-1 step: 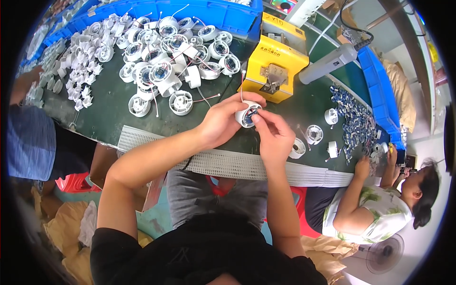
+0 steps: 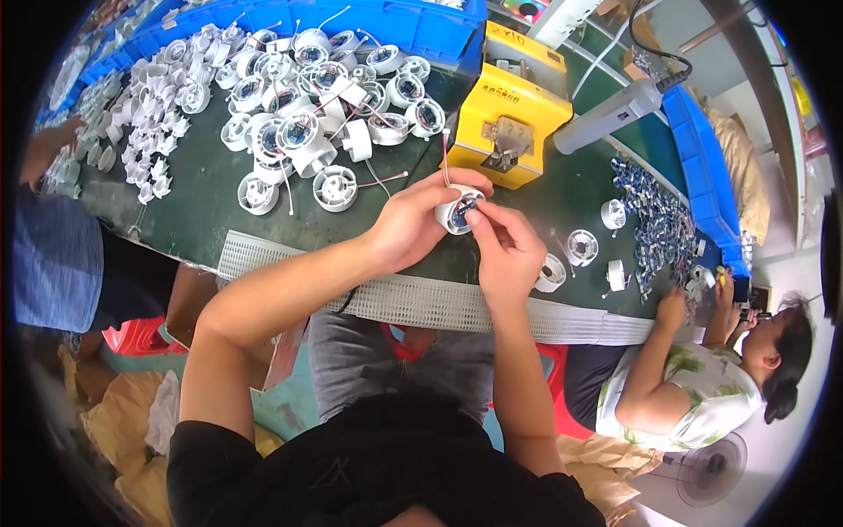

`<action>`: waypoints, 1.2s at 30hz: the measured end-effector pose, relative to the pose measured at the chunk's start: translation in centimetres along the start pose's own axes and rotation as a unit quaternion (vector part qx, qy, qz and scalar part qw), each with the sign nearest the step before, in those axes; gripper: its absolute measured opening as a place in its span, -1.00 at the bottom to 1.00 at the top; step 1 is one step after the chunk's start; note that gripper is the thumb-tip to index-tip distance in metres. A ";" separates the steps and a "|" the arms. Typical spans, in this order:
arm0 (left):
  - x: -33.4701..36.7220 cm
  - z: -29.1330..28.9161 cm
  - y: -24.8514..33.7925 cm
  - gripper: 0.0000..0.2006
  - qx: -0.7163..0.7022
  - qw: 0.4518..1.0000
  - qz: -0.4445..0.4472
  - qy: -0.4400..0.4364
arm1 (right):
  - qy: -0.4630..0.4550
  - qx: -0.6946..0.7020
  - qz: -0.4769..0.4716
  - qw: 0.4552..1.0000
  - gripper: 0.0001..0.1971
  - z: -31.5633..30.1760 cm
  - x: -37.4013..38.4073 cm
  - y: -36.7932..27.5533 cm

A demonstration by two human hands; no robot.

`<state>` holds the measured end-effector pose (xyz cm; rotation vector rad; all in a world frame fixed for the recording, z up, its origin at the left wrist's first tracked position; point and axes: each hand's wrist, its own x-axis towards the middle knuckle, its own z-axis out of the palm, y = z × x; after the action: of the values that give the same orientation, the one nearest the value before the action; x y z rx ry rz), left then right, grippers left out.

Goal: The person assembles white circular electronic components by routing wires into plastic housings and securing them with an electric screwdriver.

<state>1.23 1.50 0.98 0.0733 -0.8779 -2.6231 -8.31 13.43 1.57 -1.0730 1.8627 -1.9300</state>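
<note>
My left hand (image 2: 411,221) is closed around a round white plastic housing (image 2: 446,216), held just above the table's near part. A small blue circuit board (image 2: 464,211) sits in the housing's open face, and a thin wire (image 2: 445,158) rises from it. With thumb and fingers pinched, my right hand (image 2: 509,250) presses on the board at the housing's right side. My fingertips partly hide the board. Beside my right wrist lies another white housing (image 2: 551,274).
Many finished-looking white housings (image 2: 299,132) and small white parts (image 2: 149,132) are heaped left. A yellow machine (image 2: 500,114) stands ahead, near a grey cylindrical tool (image 2: 610,114). Blue circuit boards (image 2: 654,220) are piled right, where a co-worker (image 2: 676,386) sits. Another person's arm (image 2: 48,154) is far left.
</note>
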 end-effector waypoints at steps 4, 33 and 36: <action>-0.1 0.1 0.1 -0.66 0.047 0.999 -0.006 -0.003 | 0.011 -0.010 -0.032 0.999 -0.80 0.2 0.0 0.2; 0.7 -0.8 0.6 -0.71 0.256 0.946 -0.158 0.118 | 0.094 0.095 -0.187 0.973 -0.51 1.9 12.2 -5.5; 0.8 -0.9 0.2 -0.71 0.259 0.946 -0.153 0.123 | 0.104 0.079 -0.200 0.971 -0.58 2.6 12.9 -3.6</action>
<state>0.68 0.50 0.47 0.7101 -1.5376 -2.4901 -14.58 3.79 8.94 -1.3168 1.6461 -2.4553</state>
